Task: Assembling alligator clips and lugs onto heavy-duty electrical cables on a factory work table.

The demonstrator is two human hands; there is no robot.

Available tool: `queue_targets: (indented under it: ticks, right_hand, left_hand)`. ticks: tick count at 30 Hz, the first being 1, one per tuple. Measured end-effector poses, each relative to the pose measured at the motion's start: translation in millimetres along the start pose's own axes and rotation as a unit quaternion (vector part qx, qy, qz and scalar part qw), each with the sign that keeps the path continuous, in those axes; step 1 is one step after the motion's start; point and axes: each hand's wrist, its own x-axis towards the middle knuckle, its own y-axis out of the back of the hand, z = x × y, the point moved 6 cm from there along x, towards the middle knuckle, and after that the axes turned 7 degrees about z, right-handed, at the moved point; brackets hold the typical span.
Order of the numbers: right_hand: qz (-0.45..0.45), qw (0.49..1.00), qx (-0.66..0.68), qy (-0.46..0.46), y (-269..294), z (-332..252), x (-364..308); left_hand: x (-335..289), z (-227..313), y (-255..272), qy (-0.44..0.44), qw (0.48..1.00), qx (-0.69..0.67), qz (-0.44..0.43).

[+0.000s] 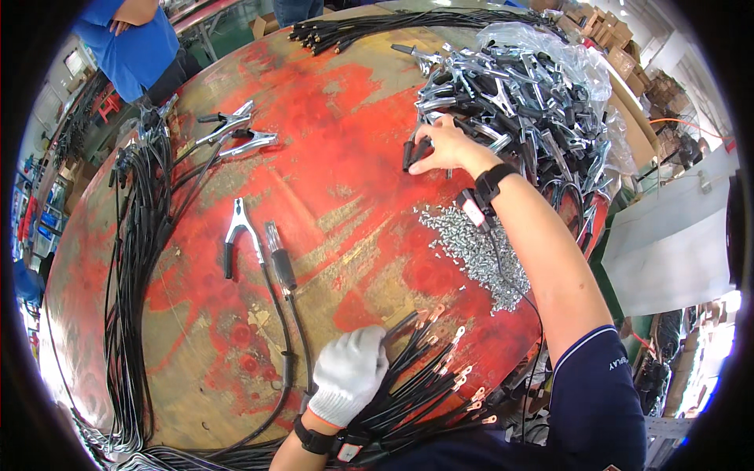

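Observation:
My right hand (452, 147), bare, reaches to the near left edge of a heap of metal spring clamps (542, 102) with black handle grips. Its fingers close on the black handles of one clamp (416, 153), whose jaws are partly hidden by the hand and heap. At the near side of the table, my left hand (349, 370) in a white knit glove is closed round a black cable (399, 323). Beside it lies a bundle of black cables (416, 381) with copper ring lugs. Two clamps, one open-handled (242, 229) and one seen edge-on (280, 263), lie beyond on cables.
Small silver screws (479, 251) are piled between my arms. A long bundle of black cables (126, 290) runs down the left, with clamps (243, 141) at its far end. More cables (377, 27) lie along the far edge. A person in blue (137, 51) stands far left.

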Motion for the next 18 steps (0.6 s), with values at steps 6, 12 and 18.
queue_targets:
  ticks: [6, 12, 18]
  right_hand:
    - [-0.050, 0.861, 0.506, -0.030, 49.5, -22.4, -74.4]
    - [0.010, 0.654, 0.736, 0.176, 95.6, -47.9, -230.6]
    - [-0.045, 0.434, 0.898, 0.049, 36.4, -41.7, -314.3]
  left_hand:
    - [-4.9, -7.0, 27.0, 0.160, 0.949, -0.261, 0.072]
    - [18.7, 25.7, 41.5, 0.123, 0.912, -0.366, -0.137]
    - [17.7, 47.1, 8.3, 0.218, 0.794, -0.467, -0.323]
